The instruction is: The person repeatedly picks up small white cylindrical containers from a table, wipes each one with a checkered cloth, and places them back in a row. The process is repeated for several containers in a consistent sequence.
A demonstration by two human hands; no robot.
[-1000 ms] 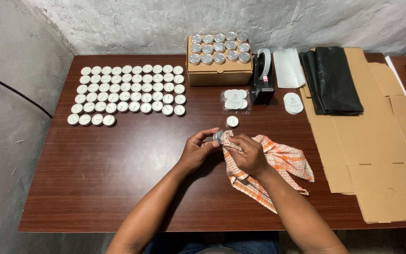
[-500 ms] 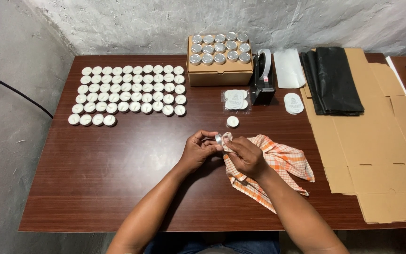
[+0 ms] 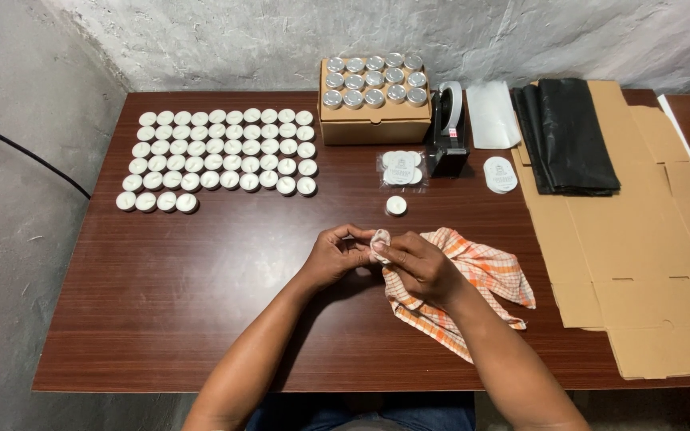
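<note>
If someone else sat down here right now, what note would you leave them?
Left hand and right hand together hold a small tin, the right also gripping the checked cloth. White lids lie in rows on the table; a box carries silver tins. One lid lies alone. Done: rows laid out. Left: the tin in hand, maybe more.

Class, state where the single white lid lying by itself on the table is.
In the head view, the single white lid lies mid-table, just below the small bag of labels and above both hands.
</note>
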